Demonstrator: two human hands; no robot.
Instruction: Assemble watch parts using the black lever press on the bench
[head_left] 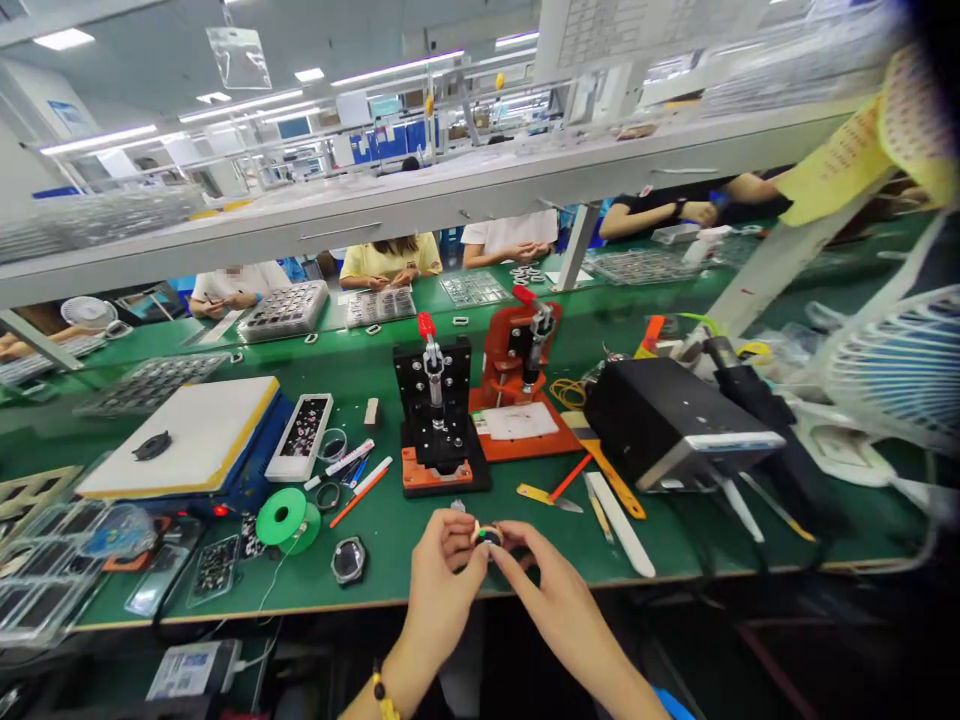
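Two-hand grip, dark round part half hidden

Beyond the hands, on the tabletop, a press stood at 12 o'clock, a second press at 1 o'clock, a spool at 10 o'clock, a machine at 2 o'clock.

black disc with green spot, green bench mat.

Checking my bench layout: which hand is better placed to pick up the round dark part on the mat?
Left, probably: the left hand is nearer the round dark part, which lies on the green mat to that side. The right hand is farther off, and both hands hold a small round piece.
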